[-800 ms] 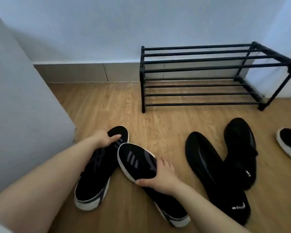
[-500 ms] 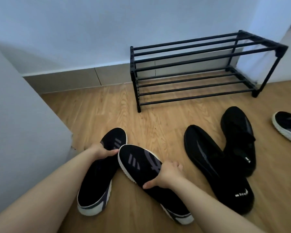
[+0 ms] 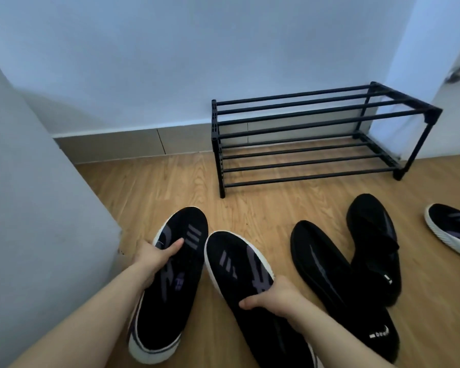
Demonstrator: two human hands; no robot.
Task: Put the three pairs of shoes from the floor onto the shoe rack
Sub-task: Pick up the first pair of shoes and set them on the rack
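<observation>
Indoors, wood-plank floor point(image 3: 263, 208) under pale walls, black 2-tier shoe rack point(image 3: 303, 144) (bare bars), left hand point(image 3: 154, 258) gripping left sneaker point(image 3: 170, 288), right hand point(image 3: 274, 298) clasping right sneaker point(image 3: 239, 264).

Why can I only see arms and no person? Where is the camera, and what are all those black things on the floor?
The camera sits on the person's head and looks down, so you see only their two bare arms, as if through their eyes. There is no machine here.

The left hand grips one black sneaker with a white sole. The right hand grips its partner. Both hands are closed around the shoes.

On the wooden floor, to the right, lie two all-black shoes, one partly resting across the other. At the right edge another white-soled sneaker peeks in; the rest is cut off.

Against the wall stands a black shoe rack made of bars, with two shelves. No shoes are on it yet.
</observation>
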